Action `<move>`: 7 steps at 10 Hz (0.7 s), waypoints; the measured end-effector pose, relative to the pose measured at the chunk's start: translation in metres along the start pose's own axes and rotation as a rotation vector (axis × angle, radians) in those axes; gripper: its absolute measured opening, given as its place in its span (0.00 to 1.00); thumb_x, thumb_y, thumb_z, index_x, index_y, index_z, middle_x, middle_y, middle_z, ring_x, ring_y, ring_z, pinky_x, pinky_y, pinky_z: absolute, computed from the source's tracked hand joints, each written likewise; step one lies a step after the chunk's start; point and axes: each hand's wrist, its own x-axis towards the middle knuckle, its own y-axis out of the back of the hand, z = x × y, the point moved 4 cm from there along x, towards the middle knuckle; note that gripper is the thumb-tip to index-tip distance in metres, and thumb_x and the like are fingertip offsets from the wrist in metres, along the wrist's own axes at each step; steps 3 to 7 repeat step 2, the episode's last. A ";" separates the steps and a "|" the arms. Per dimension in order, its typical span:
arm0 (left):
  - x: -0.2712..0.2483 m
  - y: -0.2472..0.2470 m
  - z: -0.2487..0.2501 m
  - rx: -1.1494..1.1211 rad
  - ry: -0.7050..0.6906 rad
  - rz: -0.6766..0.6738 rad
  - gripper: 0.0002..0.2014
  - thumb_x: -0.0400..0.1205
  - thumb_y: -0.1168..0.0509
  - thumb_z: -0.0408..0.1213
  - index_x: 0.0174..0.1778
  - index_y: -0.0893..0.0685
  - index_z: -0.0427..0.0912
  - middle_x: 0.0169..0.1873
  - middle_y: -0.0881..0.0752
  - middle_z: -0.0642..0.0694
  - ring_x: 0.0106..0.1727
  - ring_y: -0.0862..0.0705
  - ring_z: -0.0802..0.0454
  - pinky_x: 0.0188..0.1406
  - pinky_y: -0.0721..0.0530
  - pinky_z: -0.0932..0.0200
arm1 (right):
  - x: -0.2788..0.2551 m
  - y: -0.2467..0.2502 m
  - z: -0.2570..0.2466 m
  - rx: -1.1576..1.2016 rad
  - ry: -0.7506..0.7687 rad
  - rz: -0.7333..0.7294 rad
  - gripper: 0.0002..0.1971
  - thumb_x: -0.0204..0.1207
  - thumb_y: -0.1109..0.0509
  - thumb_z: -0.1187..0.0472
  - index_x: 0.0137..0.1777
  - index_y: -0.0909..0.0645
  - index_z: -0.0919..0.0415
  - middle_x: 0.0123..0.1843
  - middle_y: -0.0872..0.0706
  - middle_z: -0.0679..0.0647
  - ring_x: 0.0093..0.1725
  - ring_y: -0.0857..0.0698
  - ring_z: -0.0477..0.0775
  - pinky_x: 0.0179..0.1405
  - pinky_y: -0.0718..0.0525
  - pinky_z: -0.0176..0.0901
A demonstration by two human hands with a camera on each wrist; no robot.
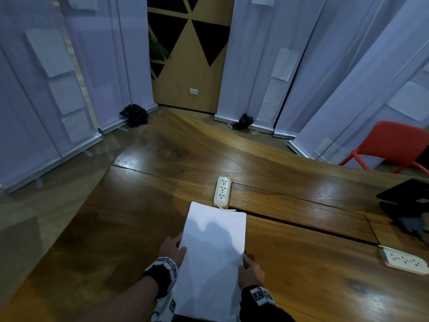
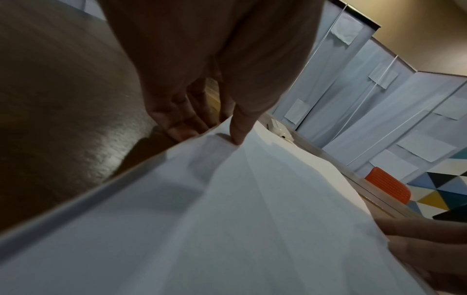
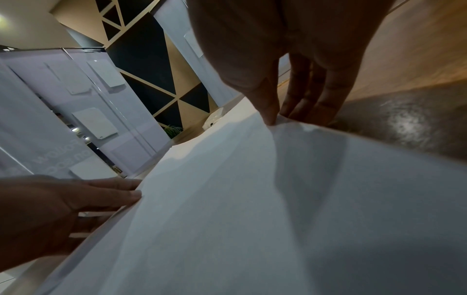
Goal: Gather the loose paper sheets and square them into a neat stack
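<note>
A white rectangular stack of paper sheets (image 1: 212,256) lies on the dark glossy wooden table (image 1: 301,270). The left hand (image 1: 173,248) holds its left edge, the right hand (image 1: 251,269) its right edge. Just beyond its far edge sits a white plastic power strip (image 1: 222,190); a red plastic chair (image 1: 390,145) stands far right.

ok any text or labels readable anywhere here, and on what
"Follow": mirrored, on the white banner in the right wrist view
line under it: too blurred to read
paper sheets: blank
wrist bands: code squares, no words
power strip: nothing legible
</note>
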 end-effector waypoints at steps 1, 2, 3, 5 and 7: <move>0.001 0.001 0.000 -0.015 -0.020 0.003 0.27 0.81 0.36 0.38 0.78 0.31 0.44 0.69 0.25 0.33 0.70 0.24 0.37 0.72 0.26 0.51 | 0.002 0.001 0.000 0.015 -0.001 -0.017 0.19 0.80 0.38 0.62 0.70 0.21 0.51 0.72 0.22 0.59 0.70 0.24 0.63 0.73 0.27 0.47; 0.003 0.000 -0.001 -0.026 -0.017 -0.019 0.31 0.80 0.35 0.42 0.79 0.35 0.45 0.74 0.29 0.33 0.75 0.29 0.36 0.76 0.30 0.48 | -0.001 0.006 -0.004 0.028 -0.007 -0.015 0.21 0.80 0.37 0.60 0.73 0.24 0.53 0.71 0.20 0.60 0.69 0.23 0.63 0.71 0.26 0.47; 0.003 0.000 -0.001 -0.026 -0.017 -0.019 0.31 0.80 0.35 0.42 0.79 0.35 0.45 0.74 0.29 0.33 0.75 0.29 0.36 0.76 0.30 0.48 | -0.001 0.006 -0.004 0.028 -0.007 -0.015 0.21 0.80 0.37 0.60 0.73 0.24 0.53 0.71 0.20 0.60 0.69 0.23 0.63 0.71 0.26 0.47; 0.003 0.000 -0.001 -0.026 -0.017 -0.019 0.31 0.80 0.35 0.42 0.79 0.35 0.45 0.74 0.29 0.33 0.75 0.29 0.36 0.76 0.30 0.48 | -0.001 0.006 -0.004 0.028 -0.007 -0.015 0.21 0.80 0.37 0.60 0.73 0.24 0.53 0.71 0.20 0.60 0.69 0.23 0.63 0.71 0.26 0.47; 0.003 0.000 -0.001 -0.026 -0.017 -0.019 0.31 0.80 0.35 0.42 0.79 0.35 0.45 0.74 0.29 0.33 0.75 0.29 0.36 0.76 0.30 0.48 | -0.001 0.006 -0.004 0.028 -0.007 -0.015 0.21 0.80 0.37 0.60 0.73 0.24 0.53 0.71 0.20 0.60 0.69 0.23 0.63 0.71 0.26 0.47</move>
